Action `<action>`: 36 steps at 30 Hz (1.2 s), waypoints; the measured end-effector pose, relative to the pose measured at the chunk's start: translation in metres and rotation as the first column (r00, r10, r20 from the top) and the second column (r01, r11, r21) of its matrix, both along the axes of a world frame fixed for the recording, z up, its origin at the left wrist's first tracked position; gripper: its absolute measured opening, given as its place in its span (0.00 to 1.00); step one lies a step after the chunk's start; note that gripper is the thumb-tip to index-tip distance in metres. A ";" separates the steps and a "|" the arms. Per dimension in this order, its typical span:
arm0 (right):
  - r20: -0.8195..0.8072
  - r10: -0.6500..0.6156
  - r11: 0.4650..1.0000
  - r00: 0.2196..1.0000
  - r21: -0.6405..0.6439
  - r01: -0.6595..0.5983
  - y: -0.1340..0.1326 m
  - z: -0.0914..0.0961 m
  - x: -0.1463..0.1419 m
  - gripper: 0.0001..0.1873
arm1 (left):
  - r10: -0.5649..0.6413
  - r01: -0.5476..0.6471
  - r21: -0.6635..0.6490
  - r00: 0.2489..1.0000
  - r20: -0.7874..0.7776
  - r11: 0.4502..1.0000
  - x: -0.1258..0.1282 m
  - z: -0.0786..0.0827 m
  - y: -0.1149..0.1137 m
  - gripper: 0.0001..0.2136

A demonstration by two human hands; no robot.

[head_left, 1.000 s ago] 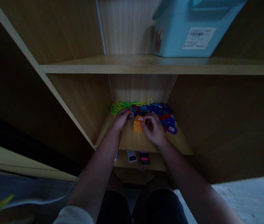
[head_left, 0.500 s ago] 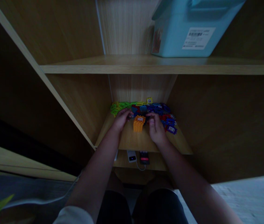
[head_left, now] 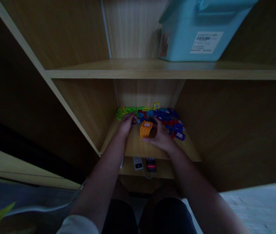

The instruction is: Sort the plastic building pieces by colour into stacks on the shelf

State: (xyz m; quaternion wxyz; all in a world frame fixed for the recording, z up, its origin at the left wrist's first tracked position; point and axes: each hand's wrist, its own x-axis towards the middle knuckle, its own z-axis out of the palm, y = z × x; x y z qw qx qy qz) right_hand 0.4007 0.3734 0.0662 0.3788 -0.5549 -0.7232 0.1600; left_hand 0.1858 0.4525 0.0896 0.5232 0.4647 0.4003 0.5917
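An orange stack of interlocking toy building tiles [head_left: 144,130] stands on the lower shelf between my hands, its top tile showing a white window pattern. My right hand [head_left: 161,136] is at its right side, thumb and fingers spread apart. The thumb reaches the front base of the stack, and a gap shows between palm and tiles. To the left, my left hand [head_left: 127,124] is closed, fingertips beside a dark blue tile with a white pattern [head_left: 137,121]; what it pinches is too small to make out. Green tiles [head_left: 123,112] lie behind it.
Dark blue tiles [head_left: 167,114], red tiles [head_left: 168,123] and a yellow tile [head_left: 156,105] lie along the back and right of the shelf. Above is a light blue bin [head_left: 184,42] on the upper shelf [head_left: 133,74]. Below lie a white device [head_left: 138,163] and a black phone-like device [head_left: 151,165].
My right hand has opened and turned, bringing its thumb to the front of the orange stack. The stack's lower tiles look slightly shifted. My left hand has hardly moved.
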 end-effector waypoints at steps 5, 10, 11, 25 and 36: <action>0.135 0.000 1.000 0.991 -0.028 0.004 0.000 0.000 -0.004 0.63 | 0.017 -0.017 0.015 1.000 0.001 1.000 0.000 -0.003 0.003 0.17; 0.164 0.003 1.000 0.986 -0.002 -0.002 0.002 -0.002 -0.003 0.58 | 0.019 -0.019 0.011 1.000 -0.002 1.000 0.000 -0.004 0.004 0.18; 0.166 0.001 1.000 0.986 0.000 -0.001 0.002 -0.002 -0.003 0.57 | 0.018 -0.018 0.013 1.000 -0.005 1.000 0.000 -0.004 0.004 0.18; 0.128 0.050 0.999 0.991 0.007 -0.052 0.004 -0.005 -0.001 0.56 | 0.012 -0.011 0.033 1.000 -0.020 0.999 -0.001 -0.004 0.003 0.19; 0.149 0.046 0.998 0.988 0.030 -0.051 0.003 -0.003 -0.004 0.55 | 0.228 -0.199 0.147 0.949 -0.217 0.969 -0.003 0.001 -0.015 0.19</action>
